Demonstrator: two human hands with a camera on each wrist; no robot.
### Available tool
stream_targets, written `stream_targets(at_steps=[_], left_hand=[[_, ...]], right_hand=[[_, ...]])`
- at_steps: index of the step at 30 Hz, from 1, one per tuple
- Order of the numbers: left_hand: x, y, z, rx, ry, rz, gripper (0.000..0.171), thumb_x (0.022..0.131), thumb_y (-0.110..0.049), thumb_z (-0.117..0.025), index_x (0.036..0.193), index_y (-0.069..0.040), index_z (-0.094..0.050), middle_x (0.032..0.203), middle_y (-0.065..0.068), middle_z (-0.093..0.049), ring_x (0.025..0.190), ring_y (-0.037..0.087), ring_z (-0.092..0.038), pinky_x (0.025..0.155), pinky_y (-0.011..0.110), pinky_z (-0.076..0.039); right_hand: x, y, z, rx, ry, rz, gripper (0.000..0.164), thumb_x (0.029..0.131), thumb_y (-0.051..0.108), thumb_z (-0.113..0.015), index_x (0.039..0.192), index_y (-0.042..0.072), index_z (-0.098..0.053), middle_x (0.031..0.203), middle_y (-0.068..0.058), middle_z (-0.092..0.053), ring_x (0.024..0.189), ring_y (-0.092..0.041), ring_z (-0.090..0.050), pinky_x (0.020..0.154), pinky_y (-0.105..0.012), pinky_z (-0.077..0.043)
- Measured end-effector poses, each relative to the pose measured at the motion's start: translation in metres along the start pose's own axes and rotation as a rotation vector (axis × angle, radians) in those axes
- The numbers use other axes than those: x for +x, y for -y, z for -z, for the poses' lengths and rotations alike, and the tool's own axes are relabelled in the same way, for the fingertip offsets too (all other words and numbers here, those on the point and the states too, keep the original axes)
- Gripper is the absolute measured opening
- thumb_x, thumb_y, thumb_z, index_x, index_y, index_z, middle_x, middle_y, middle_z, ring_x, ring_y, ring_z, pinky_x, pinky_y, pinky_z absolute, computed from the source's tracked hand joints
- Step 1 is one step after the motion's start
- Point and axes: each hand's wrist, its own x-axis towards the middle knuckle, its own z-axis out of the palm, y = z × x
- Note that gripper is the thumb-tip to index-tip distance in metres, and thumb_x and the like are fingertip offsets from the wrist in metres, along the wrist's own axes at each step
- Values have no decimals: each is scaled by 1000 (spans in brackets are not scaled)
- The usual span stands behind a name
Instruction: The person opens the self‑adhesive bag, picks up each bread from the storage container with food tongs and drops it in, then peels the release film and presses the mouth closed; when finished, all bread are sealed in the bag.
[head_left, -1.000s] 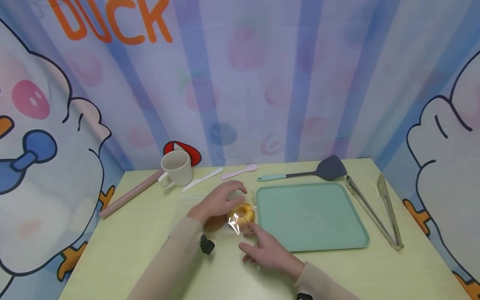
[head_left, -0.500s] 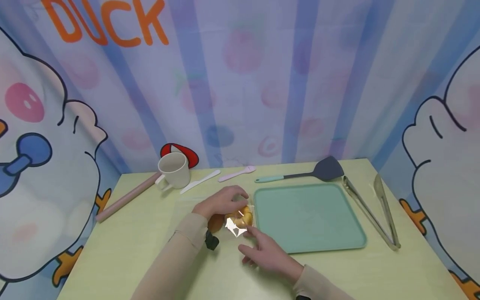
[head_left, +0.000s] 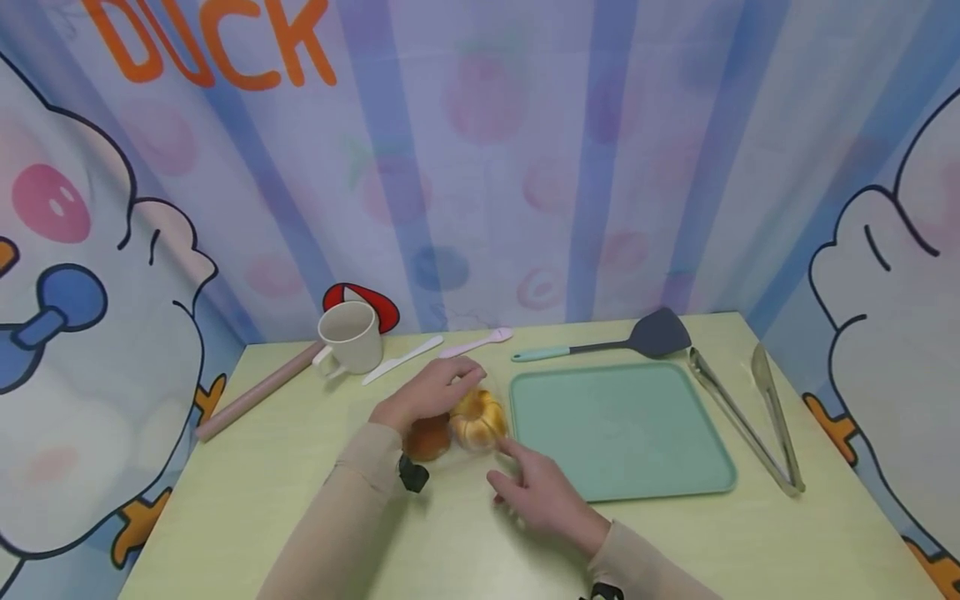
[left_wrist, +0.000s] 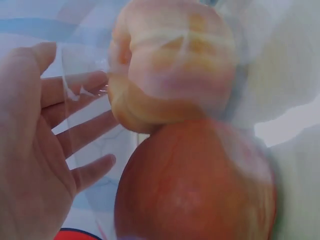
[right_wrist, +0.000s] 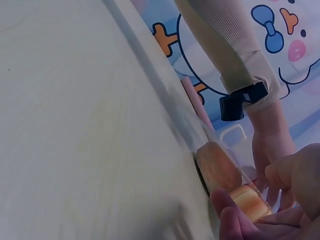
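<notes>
A clear plastic bag (head_left: 367, 410) lies on the table, holding a golden ring-shaped bread (head_left: 486, 429) and a round brown bun (head_left: 427, 439). My left hand (head_left: 429, 393) reaches over the far side of the bag. In the left wrist view its fingers (left_wrist: 85, 135) are spread beside the film, close to the bread (left_wrist: 175, 65) and bun (left_wrist: 195, 185). From the near right, my right hand (head_left: 551, 492) touches the bag by the ring bread with its index finger, thumb held apart. The right wrist view shows the bun (right_wrist: 218, 166) and bread (right_wrist: 248, 202) side by side.
Right of the bag lies a green tray (head_left: 622, 433). Metal tongs (head_left: 742, 417) flank it, and a spatula (head_left: 652, 335) lies behind. A mug (head_left: 352, 340), a white knife (head_left: 401, 360), a pink spoon (head_left: 476, 343) and a rolling pin (head_left: 258, 392) sit toward the back left.
My left hand has drawn slightly back and left, uncovering more of the ring bread. The bright glare on the bag is gone. My right hand has shifted a little to the right.
</notes>
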Motion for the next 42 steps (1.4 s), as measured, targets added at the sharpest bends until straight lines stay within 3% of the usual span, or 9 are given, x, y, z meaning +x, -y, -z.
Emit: stream_targets(at_steps=[5,11,13,16,20,27,31,35,42], left_hand=[[-6,-3,10,-36,-81,-32,37,113,-31,-48,131,-6,-70,134,8,-69,129,26,-61,112,48,-48],[-12,-4,18,-120,-183,-47,28,109,-13,-56,133,-3,-69,137,14,-67,115,31,-70,104,49,-55],[-14,-3,20,-131,-223,-42,27,107,-9,-60,132,-3,-70,136,14,-68,113,31,-71,101,48,-57],[-16,-3,22,-144,-277,-26,29,103,-6,-66,131,-3,-70,136,13,-68,112,31,-71,98,47,-59],[-21,-5,26,-168,-346,-7,35,98,-6,-73,133,-4,-70,136,13,-68,105,29,-74,91,46,-62],[-27,-10,32,-264,-546,-43,37,89,-3,-83,124,-3,-75,127,15,-72,94,29,-74,83,35,-64],[-31,-16,35,-299,-629,-64,34,86,-3,-85,120,-6,-78,123,13,-73,90,29,-72,79,28,-63],[-35,-22,37,-311,-674,-88,35,85,-1,-86,119,-5,-78,120,12,-73,89,30,-73,77,30,-64],[-43,-30,39,-378,-651,-157,22,87,7,-80,109,2,-79,110,17,-77,88,27,-74,76,28,-63]], right_hand=[[3,1,7,-3,-31,8,62,105,26,-63,156,-3,-43,86,-7,-78,62,-22,-69,51,-29,-52],[7,6,16,42,-87,-6,58,104,23,-65,155,1,-46,138,-22,-66,58,-25,-67,43,-29,-46],[8,7,19,52,-109,0,57,104,21,-65,154,3,-48,144,-23,-62,60,-25,-69,43,-27,-43],[10,8,24,62,-145,3,54,103,21,-67,153,5,-52,146,-20,-62,70,-26,-73,47,-26,-43],[13,10,32,25,-199,13,51,102,24,-70,149,8,-58,145,-13,-64,89,-20,-73,62,-27,-54],[22,15,53,-17,-302,131,45,101,22,-73,142,5,-64,138,-11,-69,112,-25,-72,91,-40,-61],[28,20,65,-16,-365,177,42,98,15,-75,137,3,-67,133,-13,-72,113,-27,-74,91,-39,-62],[32,26,72,-54,-414,221,38,97,9,-75,134,1,-69,129,-13,-74,104,-27,-77,86,-38,-63],[36,31,79,-144,-479,284,30,96,9,-77,125,2,-74,116,-11,-79,94,-23,-78,76,-35,-64]])
